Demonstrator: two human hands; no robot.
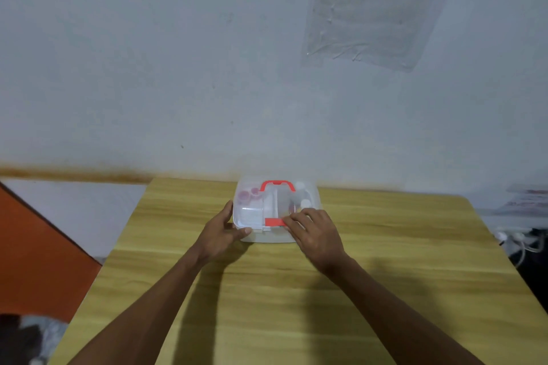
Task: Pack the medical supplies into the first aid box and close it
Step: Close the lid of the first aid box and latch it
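A clear plastic first aid box (308, 195) sits at the far middle of the wooden table, its lid down. A red handle (277, 184) lies on top and a red latch (274, 222) is on the near side. Through the lid I see white bottles (301, 187) and pink-capped items (248, 193). My left hand (224, 231) grips the box's near left corner. My right hand (314, 230) rests on the near right part, fingertips on the red latch.
The wooden table (267, 290) stretches toward me from the white wall. An orange surface (35, 252) lies at the left. White cables (516, 241) hang off the table's right edge. A clear plastic sheet (370, 9) hangs on the wall.
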